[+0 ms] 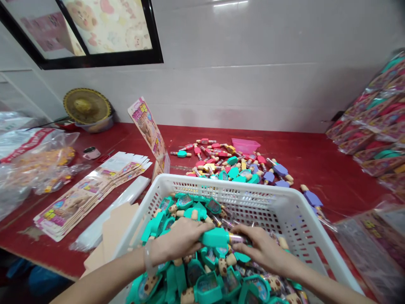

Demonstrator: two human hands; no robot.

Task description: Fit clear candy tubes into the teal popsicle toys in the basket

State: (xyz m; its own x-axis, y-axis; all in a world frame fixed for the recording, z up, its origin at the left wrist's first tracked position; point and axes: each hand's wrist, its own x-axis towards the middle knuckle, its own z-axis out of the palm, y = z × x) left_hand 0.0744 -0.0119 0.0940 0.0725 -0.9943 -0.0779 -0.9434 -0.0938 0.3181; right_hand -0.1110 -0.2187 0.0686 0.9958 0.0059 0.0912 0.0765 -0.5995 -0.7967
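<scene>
Over a white slotted basket [303,202], both hands hold one teal plastic toy [217,237] with a clear, printed tube at its right end. My left hand [179,238] is closed around the toy's teal left end. The fingers of my right hand [259,245] pinch the tube end. Beneath them the basket is heaped with similar teal toys [207,287], some with clear windows and brown-spotted beige knobs. Part of the heap is hidden by my hands and forearms.
Behind the basket lie loose pink, yellow, teal and purple toys [215,154] and a pink scoop-like tray [246,145]. Printed cards [72,198], one folded card [152,131] and plastic bags [34,160] are at left. Packed bags [379,114] are stacked at right on the red table [297,147].
</scene>
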